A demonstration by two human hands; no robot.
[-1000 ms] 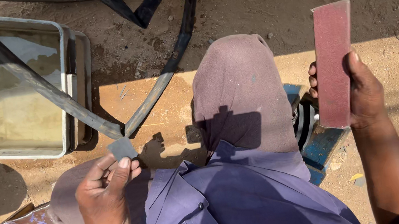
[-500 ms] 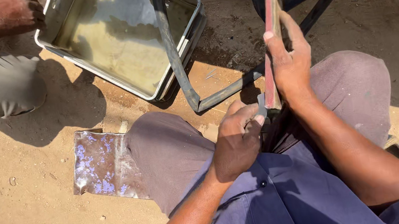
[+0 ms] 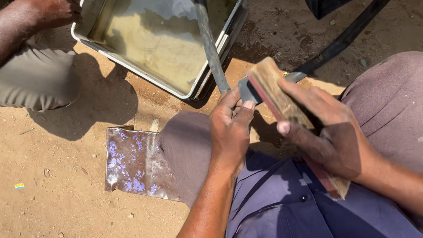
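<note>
My left hand (image 3: 230,133) pinches the patch (image 3: 248,90); my right hand (image 3: 327,137) grips the block (image 3: 275,94). I should rub flat, gently.

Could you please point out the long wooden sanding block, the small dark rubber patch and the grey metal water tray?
long wooden sanding block (image 3: 276,97), head view, on its upper face above the fingers.
small dark rubber patch (image 3: 247,90), head view, on its exposed flat middle.
grey metal water tray (image 3: 130,71), head view, on its near rim.
</note>
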